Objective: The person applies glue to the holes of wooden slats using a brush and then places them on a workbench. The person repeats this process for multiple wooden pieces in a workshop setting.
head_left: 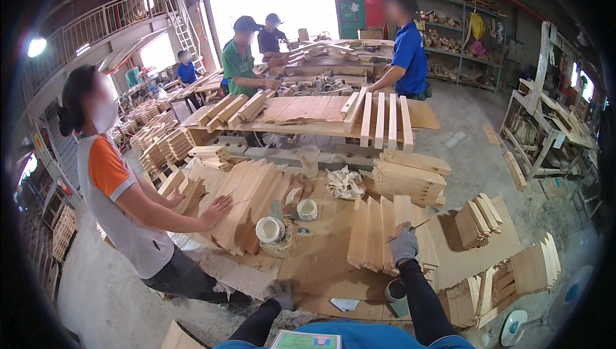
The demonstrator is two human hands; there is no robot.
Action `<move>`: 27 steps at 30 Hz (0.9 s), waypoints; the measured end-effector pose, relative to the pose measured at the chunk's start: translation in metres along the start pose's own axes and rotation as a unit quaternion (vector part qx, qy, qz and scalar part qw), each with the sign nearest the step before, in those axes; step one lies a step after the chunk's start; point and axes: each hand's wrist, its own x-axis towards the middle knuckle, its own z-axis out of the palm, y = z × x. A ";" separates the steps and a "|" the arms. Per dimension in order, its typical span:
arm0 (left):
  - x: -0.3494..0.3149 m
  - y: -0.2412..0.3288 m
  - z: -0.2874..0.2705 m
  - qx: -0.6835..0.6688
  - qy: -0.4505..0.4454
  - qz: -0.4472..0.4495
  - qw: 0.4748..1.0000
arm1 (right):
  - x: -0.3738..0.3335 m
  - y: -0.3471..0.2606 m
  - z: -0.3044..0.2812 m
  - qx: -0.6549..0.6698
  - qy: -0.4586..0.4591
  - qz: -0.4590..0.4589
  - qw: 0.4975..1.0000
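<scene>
My right hand (pixel 404 244), in a grey glove, is closed around a thin stick-like tool (pixel 421 224) over a row of pale wooden boards (pixel 372 233). The tool's exact kind is too small to make out. Below that wrist stands a small pot (pixel 395 290), partly hidden by my dark sleeve. My left hand (pixel 282 296), also gloved, rests at the near edge of the cardboard-covered table (pixel 314 272), fingers apart and holding nothing I can see. Two whitish tubs, a larger one (pixel 270 229) and a smaller one (pixel 307 209), stand farther in.
At left, a person (pixel 122 182) in grey and orange lays hands on stacked boards (pixel 240 201). More board stacks (pixel 410 179) and a crumpled cloth (pixel 345 183) lie at the far side. Board bundles (pixel 478 221) sit at right. Other people work at tables beyond.
</scene>
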 end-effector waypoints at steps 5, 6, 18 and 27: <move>-0.003 0.006 -0.005 -0.008 -0.008 -0.038 0.999 | 0.001 0.002 0.002 0.010 -0.007 0.007 1.000; -0.003 0.006 -0.003 -0.006 -0.003 -0.039 0.999 | 0.001 0.000 0.001 0.012 -0.012 0.010 1.000; -0.020 0.010 -0.013 -0.072 0.021 -0.054 0.996 | -0.002 -0.006 -0.012 0.022 -0.047 0.014 0.999; -0.015 0.010 -0.013 -0.040 0.012 -0.065 0.997 | 0.001 -0.001 0.000 0.030 -0.021 -0.003 0.999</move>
